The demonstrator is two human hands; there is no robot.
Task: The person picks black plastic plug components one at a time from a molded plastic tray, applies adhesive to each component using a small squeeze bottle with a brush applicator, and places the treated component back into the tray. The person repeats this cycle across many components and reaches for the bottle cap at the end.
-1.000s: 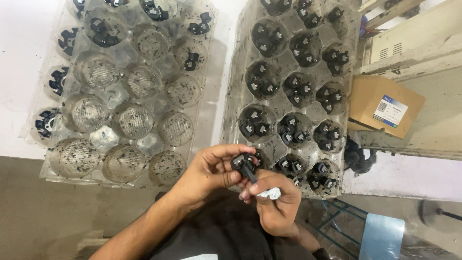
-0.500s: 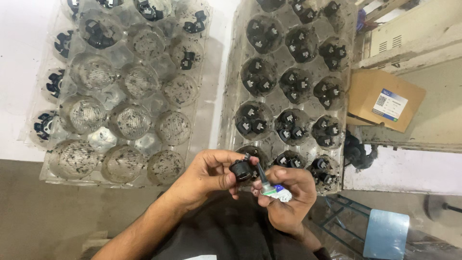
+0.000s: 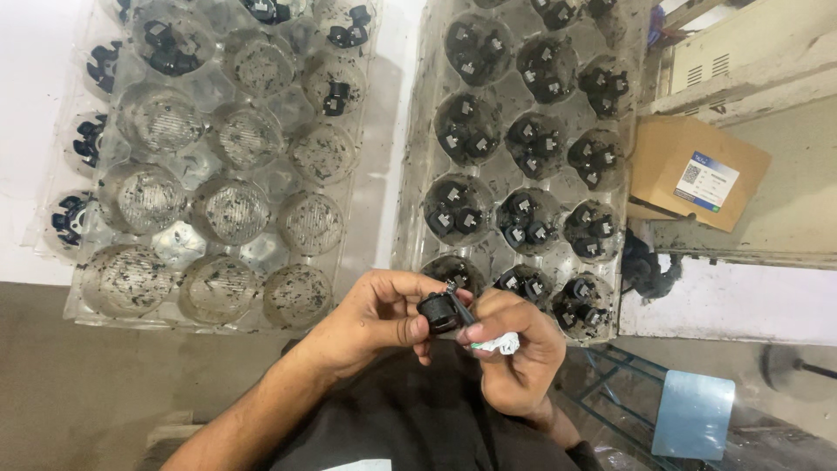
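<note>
I've drawn the small black part (image 3: 438, 311) back off the right tray (image 3: 410, 201) toward my lap; my left hand (image 3: 370, 318) clamps it while my right hand (image 3: 514, 349) pinches a thin tool (image 3: 475, 324) into it.

A white worktop (image 3: 26, 253) fills the upper part of the view, and below it lies a dull grey-brown floor (image 3: 70, 384). At the right stands a beige metal cabinet with vent slots (image 3: 741, 52), with a brown cardboard box (image 3: 689, 174) beside it. Lower right, a pale blue square panel (image 3: 693, 414) rests on a dark metal frame (image 3: 623, 371).
</note>
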